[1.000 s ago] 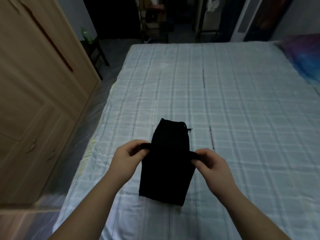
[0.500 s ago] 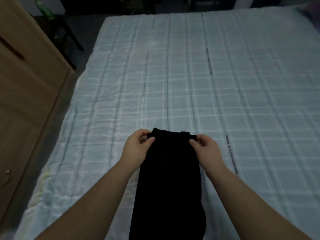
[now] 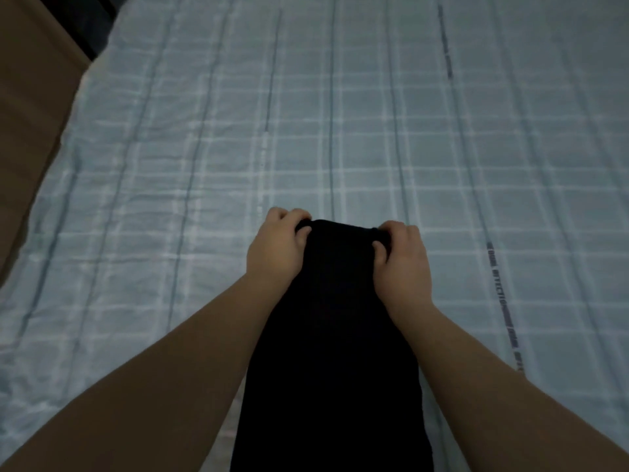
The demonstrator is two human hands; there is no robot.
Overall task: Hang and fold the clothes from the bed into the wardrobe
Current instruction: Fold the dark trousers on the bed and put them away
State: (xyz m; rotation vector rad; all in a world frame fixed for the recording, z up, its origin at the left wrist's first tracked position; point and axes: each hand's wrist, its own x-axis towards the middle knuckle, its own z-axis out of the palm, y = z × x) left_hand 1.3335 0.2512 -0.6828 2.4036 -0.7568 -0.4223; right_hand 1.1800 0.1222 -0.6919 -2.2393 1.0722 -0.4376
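open checked bedsheet (image 3: 374, 131) beyond the hands, wardrobe (image 3: 30, 107) blocking left edge

Garment (image 3: 333, 352) on bed (image 3: 374, 131), between both hands; wardrobe (image 3: 30, 107) at left.

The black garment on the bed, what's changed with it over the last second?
The black garment was carried from the bed toward the person and now hangs long. Both hands moved to its top corners: left hand, right hand. Both kept pinching it throughout; the bed looks unchanged.
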